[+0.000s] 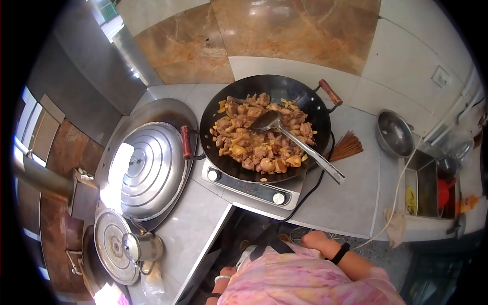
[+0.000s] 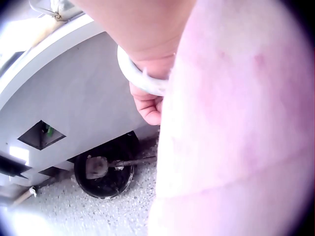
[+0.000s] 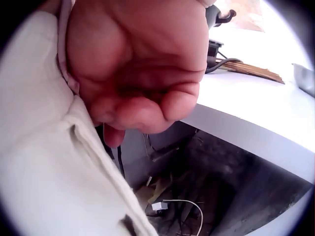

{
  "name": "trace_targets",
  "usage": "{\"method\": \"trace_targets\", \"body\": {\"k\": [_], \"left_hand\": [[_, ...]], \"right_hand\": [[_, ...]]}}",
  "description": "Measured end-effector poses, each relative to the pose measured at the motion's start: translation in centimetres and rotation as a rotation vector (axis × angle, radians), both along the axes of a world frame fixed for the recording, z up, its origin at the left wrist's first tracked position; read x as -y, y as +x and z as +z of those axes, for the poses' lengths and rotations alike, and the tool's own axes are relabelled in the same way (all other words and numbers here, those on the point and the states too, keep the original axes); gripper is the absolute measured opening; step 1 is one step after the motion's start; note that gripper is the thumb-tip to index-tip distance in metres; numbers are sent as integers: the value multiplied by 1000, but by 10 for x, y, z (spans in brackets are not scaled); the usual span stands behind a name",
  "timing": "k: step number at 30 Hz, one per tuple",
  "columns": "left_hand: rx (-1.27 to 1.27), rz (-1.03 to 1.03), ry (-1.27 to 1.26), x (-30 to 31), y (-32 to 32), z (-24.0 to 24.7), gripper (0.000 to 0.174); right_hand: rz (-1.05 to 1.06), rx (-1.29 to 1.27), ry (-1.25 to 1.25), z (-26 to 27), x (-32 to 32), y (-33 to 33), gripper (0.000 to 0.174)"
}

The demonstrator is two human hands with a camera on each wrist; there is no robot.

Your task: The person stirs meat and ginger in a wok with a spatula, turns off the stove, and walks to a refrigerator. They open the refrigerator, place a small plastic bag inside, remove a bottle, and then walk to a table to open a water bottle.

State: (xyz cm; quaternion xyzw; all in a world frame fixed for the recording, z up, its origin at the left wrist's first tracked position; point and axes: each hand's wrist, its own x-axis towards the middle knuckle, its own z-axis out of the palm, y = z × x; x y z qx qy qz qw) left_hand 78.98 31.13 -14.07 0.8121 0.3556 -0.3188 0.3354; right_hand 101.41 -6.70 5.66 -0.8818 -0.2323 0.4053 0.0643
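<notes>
A black wok point(image 1: 317, 134) with wooden handles sits on an induction cooker point(image 1: 244, 189), full of browned chunks of meat point(image 1: 239, 122). A metal spatula point(image 1: 300, 142) lies in it, its handle over the near right rim. My right hand point(image 3: 142, 69) hangs beside white trousers point(image 3: 64, 162), fingers loosely curled and holding nothing. In the head view the right hand point(image 1: 316, 240) is below the counter edge. My left hand point(image 2: 147, 105), partly hidden by the pink shirt point(image 2: 236, 113), hangs low with fingers loosely bent and nothing seen in them.
On the left counter lie a large metal lid point(image 1: 157, 178), a smaller lid point(image 1: 109, 244) and a metal pot point(image 1: 151, 247). A bamboo brush point(image 1: 348, 147) and a steel bowl point(image 1: 394, 133) are to the right. A black basin point(image 2: 101, 191) stands on the floor.
</notes>
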Motion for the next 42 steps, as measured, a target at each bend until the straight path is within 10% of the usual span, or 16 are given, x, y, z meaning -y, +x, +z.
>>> {"method": "trace_targets", "body": {"k": [10, 14, 20, 23, 30, 35, 42], "left_hand": [[25, -176, 78, -8, 6, -30, 41], [39, -209, 86, -6, 8, -23, 41], [9, -96, 23, 8, 22, 29, 41], [19, -67, 45, 20, 22, 58, 41], [27, -58, 51, 21, 9, 60, 42], [28, -61, 41, 23, 11, 62, 44], [39, -20, 47, 28, 23, 85, 42]], "right_hand": [[-7, 47, 118, 36, -5, 2, 27], [-205, 703, 806, 128, -20, 13, 15], [-245, 1475, 448, 193, -6, 100, 36], [-413, 862, 299, 178, 5, 122, 46], [-470, 688, 702, 240, 26, 101, 43], [-70, 1004, 470, 232, 20, 85, 33], [-35, 1051, 328, 240, 20, 81, 40]]}}
